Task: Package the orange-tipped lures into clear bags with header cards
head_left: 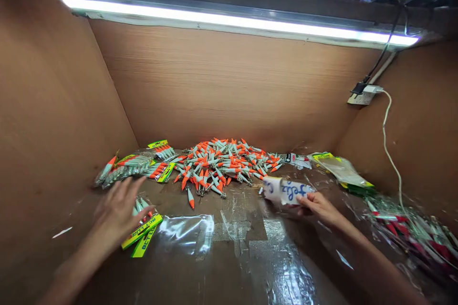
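My left hand (119, 209) lies spread and open over packed lures with yellow-green header cards (142, 233) at the left of the bench. My right hand (317, 206) pinches a white paper slip with blue handwriting (288, 191) just above the bench surface. A heap of loose orange-and-pale-blue fishing lures (223, 164) lies at the back centre. An empty clear plastic bag (188, 232) lies flat between my hands.
Bagged lures (127, 167) are stacked at the back left. Clear bags and cards (341, 169) lie at the back right, red-and-white packed lures (415, 231) at the right edge. Brown walls enclose the bench; a light strip (229, 19) and a socket with cable (365, 93) hang above.
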### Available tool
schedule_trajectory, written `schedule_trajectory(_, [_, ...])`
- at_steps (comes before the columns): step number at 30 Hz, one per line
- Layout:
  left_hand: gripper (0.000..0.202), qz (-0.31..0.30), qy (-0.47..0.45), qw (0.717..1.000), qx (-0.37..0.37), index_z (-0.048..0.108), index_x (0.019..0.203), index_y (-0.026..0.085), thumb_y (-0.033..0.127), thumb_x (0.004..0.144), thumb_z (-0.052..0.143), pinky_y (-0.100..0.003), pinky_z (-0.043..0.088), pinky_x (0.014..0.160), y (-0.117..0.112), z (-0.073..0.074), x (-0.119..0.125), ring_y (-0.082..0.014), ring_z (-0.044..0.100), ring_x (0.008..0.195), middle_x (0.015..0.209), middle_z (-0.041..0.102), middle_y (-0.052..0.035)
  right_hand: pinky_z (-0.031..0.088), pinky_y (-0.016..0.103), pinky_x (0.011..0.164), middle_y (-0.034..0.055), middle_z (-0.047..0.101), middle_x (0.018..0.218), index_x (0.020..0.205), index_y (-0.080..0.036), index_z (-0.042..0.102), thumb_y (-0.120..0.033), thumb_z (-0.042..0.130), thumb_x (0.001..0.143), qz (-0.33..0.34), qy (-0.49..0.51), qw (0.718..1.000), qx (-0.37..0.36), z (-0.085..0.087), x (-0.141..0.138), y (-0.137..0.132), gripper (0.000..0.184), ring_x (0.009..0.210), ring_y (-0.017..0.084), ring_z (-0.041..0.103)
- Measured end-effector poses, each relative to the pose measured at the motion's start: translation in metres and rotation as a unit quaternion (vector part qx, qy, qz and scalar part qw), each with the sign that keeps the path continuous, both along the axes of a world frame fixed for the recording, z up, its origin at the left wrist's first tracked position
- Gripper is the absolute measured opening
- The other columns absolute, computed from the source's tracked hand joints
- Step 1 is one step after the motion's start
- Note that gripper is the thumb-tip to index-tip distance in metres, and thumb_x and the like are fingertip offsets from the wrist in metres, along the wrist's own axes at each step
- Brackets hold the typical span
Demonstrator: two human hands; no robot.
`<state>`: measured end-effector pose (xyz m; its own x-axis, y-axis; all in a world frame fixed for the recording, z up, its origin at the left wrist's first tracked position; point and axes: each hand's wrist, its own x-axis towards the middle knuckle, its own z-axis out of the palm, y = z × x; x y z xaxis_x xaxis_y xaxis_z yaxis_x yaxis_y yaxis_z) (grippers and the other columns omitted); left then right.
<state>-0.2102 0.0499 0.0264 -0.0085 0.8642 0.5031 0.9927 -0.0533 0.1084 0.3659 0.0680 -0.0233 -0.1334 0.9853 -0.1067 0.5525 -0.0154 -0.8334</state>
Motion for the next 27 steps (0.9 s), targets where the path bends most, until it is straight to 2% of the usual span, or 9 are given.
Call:
schedule_trajectory(3, [0.079, -0.181, -0.029, 0.982, -0.050, 0.028, 0.152, 0.025, 0.055, 0.087, 0.059, -0.049, 0.035, 0.114, -0.027, -0.009, 0.097, -0.0324, 0.037, 0.142, 0.156, 0.038, -0.0110, 0.053, 0.030, 0.061, 0.0144, 0.075, 0.094, 0.101, -0.014, 0.071, -0.068, 0.053, 0.086, 0.086, 0.186, 0.971, -0.127, -0.005, -0.044, -0.025, 0.059, 0.063, 0.019, 0.068])
schedule_trajectory(5, [0.097, -0.272, -0.038, 0.953, -0.128, 0.016, 0.156, 0.029, 0.060, 0.080, 0.068, -0.049, 0.034, 0.115, -0.045, -0.019, 0.157, -0.0328, 0.032, 0.145, 0.161, 0.030, -0.0098, 0.049, 0.027, 0.054, 0.0116, 0.075, 0.085, 0.096, -0.015, 0.071, -0.069, 0.048, 0.089, 0.134, 0.140, 0.971, -0.142, -0.003, -0.068, -0.028, 0.060, 0.057, 0.018, 0.066])
schedule_trajectory(8, [0.114, -0.323, -0.040, 0.926, -0.193, 0.013, 0.157, 0.033, 0.067, 0.068, 0.076, -0.060, 0.032, 0.112, -0.057, -0.040, 0.208, -0.0409, 0.031, 0.144, 0.162, 0.027, -0.0134, 0.050, 0.028, 0.062, 0.0073, 0.074, 0.083, 0.093, -0.018, 0.072, -0.057, 0.048, 0.095, 0.096, -0.081, 0.990, 0.065, 0.011, -0.089, -0.004, 0.046, 0.069, 0.020, 0.068])
schedule_trajectory(9, [0.112, -0.319, -0.043, 0.925, -0.200, 0.015, 0.157, 0.033, 0.065, 0.068, 0.076, -0.060, 0.032, 0.112, -0.056, -0.047, 0.214, -0.0419, 0.033, 0.143, 0.160, 0.029, -0.0143, 0.051, 0.030, 0.070, 0.0073, 0.074, 0.090, 0.099, -0.019, 0.072, -0.051, 0.050, 0.096, 0.065, -0.142, 0.977, 0.148, 0.016, -0.093, 0.010, 0.038, 0.079, 0.021, 0.069])
schedule_trajectory(11, [0.101, -0.302, -0.049, 0.931, -0.202, 0.021, 0.156, 0.033, 0.056, 0.074, 0.075, -0.059, 0.033, 0.112, -0.052, -0.058, 0.214, -0.0405, 0.037, 0.141, 0.157, 0.036, -0.0148, 0.049, 0.033, 0.084, 0.0098, 0.072, 0.108, 0.117, -0.020, 0.067, -0.041, 0.053, 0.095, 0.033, -0.191, 0.955, 0.226, 0.025, -0.103, 0.041, 0.033, 0.097, 0.023, 0.067])
schedule_trajectory(17, [0.092, -0.327, -0.098, 0.921, -0.186, 0.029, 0.152, 0.036, 0.038, 0.075, 0.078, -0.050, 0.041, 0.108, -0.041, -0.062, 0.192, -0.0334, 0.049, 0.129, 0.143, 0.050, -0.0105, 0.042, 0.034, 0.097, 0.0127, 0.064, 0.126, 0.132, -0.020, 0.058, -0.031, 0.071, 0.083, 0.043, -0.240, 0.933, 0.266, 0.042, -0.138, 0.103, 0.053, 0.116, 0.026, 0.058])
schedule_trajectory(20, [0.092, -0.332, -0.108, 0.919, -0.181, 0.030, 0.151, 0.037, 0.038, 0.073, 0.079, -0.052, 0.040, 0.108, -0.041, -0.061, 0.191, -0.0342, 0.048, 0.128, 0.142, 0.050, -0.0098, 0.041, 0.033, 0.096, 0.0115, 0.065, 0.124, 0.126, -0.020, 0.062, -0.035, 0.061, 0.091, 0.026, -0.252, 0.927, 0.277, 0.057, -0.154, 0.119, 0.038, 0.116, 0.025, 0.058])
schedule_trajectory(23, [0.093, -0.323, -0.103, 0.922, -0.185, 0.031, 0.151, 0.037, 0.040, 0.072, 0.080, -0.054, 0.038, 0.110, -0.042, -0.061, 0.195, -0.0358, 0.046, 0.130, 0.142, 0.050, -0.0101, 0.044, 0.030, 0.086, 0.0100, 0.072, 0.108, 0.106, -0.020, 0.070, -0.043, 0.049, 0.097, 0.012, -0.266, 0.927, 0.264, 0.073, -0.176, 0.138, 0.033, 0.103, 0.024, 0.065])
schedule_trajectory(27, [0.093, -0.314, -0.103, 0.926, -0.183, 0.030, 0.151, 0.036, 0.039, 0.072, 0.080, -0.054, 0.039, 0.110, -0.042, -0.060, 0.195, -0.0357, 0.046, 0.130, 0.143, 0.049, -0.0099, 0.045, 0.031, 0.074, 0.0130, 0.075, 0.087, 0.083, -0.017, 0.073, -0.047, 0.068, 0.081, -0.021, -0.291, 0.932, 0.214, 0.082, -0.210, 0.164, 0.030, 0.087, 0.028, 0.069])
